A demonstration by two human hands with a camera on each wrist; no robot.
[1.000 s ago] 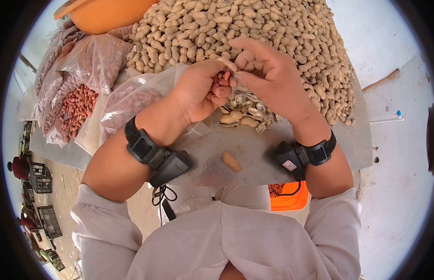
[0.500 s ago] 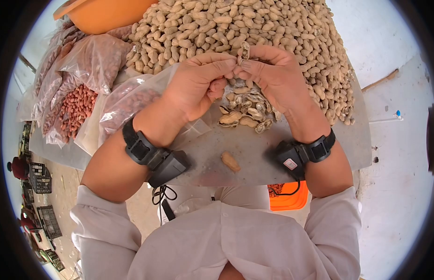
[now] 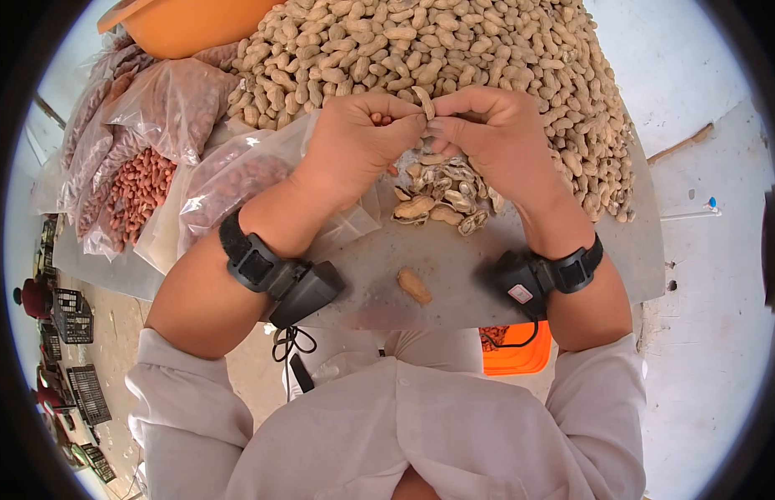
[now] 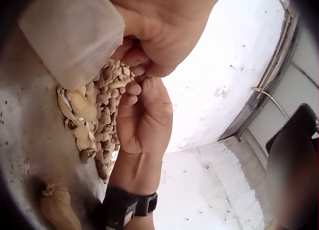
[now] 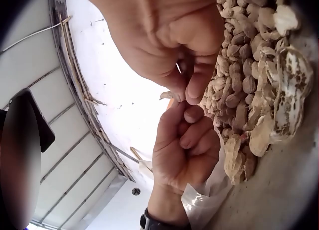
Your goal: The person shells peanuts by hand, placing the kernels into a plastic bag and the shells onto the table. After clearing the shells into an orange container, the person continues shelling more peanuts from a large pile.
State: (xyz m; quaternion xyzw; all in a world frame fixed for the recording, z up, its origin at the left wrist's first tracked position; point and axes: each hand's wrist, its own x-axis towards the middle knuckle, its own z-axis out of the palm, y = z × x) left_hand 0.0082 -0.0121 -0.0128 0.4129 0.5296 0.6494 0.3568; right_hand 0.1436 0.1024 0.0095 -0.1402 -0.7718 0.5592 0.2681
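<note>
Close in front of the big peanut heap, the two hands meet at their fingertips. Between them a peanut shell sticks up, pinched by thumb and forefinger from both sides. Several red peanut kernels show inside the curled fingers of the left hand. The right hand comes in from the other side, its thumb against the left fingertips. Below the hands lies a small pile of split shells. A single peanut rests near the table's front edge.
Clear plastic bags of red kernels stand at the left, with another bag beside the left forearm. An orange basin sits at the back left. Under the table edge is an orange container.
The left hand has turned from palm-up to back-up, still with kernels in it. An opened shell seen in the right fingers half a second ago now appears as an upright piece between both hands' fingertips.
</note>
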